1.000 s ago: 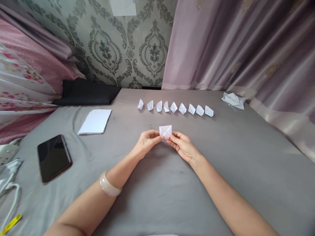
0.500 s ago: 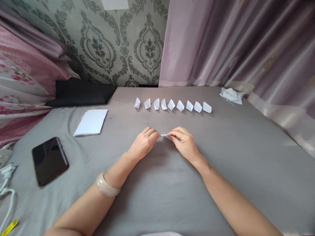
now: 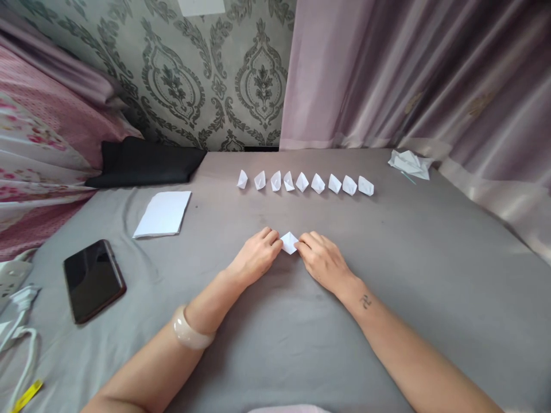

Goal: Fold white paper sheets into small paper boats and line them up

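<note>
A small folded white paper piece (image 3: 288, 242) lies low over the grey sheet (image 3: 279, 344), pinched from both sides. My left hand (image 3: 256, 257) grips its left edge with curled fingers, knuckles up. My right hand (image 3: 321, 258) grips its right edge the same way. Beyond the hands, a row of several finished folded paper pieces (image 3: 303, 183) stands in a line across the sheet. A pale bangle (image 3: 189, 332) sits on my left forearm.
A stack of white paper sheets (image 3: 163, 213) lies to the left, with a black phone (image 3: 93, 280) nearer me. A black cushion (image 3: 146, 162) rests at the wall. Crumpled paper scraps (image 3: 408, 163) lie far right by the curtain. A white charger cable (image 3: 19, 321) is at the left edge.
The paper piece, held upright a second ago, was turned flat and lowered toward the sheet; both hands rolled knuckles-up and stayed pinched on it.
</note>
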`<state>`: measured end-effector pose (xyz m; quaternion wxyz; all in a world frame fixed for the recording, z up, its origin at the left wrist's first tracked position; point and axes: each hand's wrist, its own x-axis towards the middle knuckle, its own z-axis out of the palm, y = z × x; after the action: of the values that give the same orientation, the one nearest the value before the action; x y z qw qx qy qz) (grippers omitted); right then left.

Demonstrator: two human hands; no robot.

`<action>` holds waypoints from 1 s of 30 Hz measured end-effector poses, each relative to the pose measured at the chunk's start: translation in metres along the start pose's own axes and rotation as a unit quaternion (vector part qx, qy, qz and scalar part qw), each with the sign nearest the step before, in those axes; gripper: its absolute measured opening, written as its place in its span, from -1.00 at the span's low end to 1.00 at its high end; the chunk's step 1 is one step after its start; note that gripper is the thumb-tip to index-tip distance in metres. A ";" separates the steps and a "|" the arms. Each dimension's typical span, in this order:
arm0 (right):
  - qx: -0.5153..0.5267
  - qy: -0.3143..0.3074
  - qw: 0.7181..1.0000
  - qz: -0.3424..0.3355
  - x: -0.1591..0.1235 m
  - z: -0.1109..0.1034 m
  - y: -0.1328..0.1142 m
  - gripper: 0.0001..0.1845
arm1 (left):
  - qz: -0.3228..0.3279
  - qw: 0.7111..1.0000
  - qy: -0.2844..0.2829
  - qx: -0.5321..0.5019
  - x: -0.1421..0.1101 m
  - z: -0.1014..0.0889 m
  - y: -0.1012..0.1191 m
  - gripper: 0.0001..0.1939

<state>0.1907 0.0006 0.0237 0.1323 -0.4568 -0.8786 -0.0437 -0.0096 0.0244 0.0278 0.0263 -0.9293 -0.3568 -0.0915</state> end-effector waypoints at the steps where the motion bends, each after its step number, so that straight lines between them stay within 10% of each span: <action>1: 0.007 -0.005 1.000 0.002 -0.001 0.000 0.000 -0.69 | 0.003 1.000 -0.015 0.005 0.000 -0.001 0.002 -0.73; 16: 0.312 -0.003 0.922 0.229 0.002 0.003 0.011 -0.79 | -0.193 0.943 0.039 -0.270 0.000 0.007 -0.004 -0.80; 30: 0.330 0.014 0.903 0.275 0.009 0.012 0.010 -0.76 | -0.289 0.910 0.007 -0.299 0.012 0.000 -0.001 -0.82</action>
<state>0.1914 0.0154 0.0145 0.2947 -0.6101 -0.6800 0.2803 -0.0015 0.0329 0.0298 -0.2774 -0.7495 -0.5654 -0.2042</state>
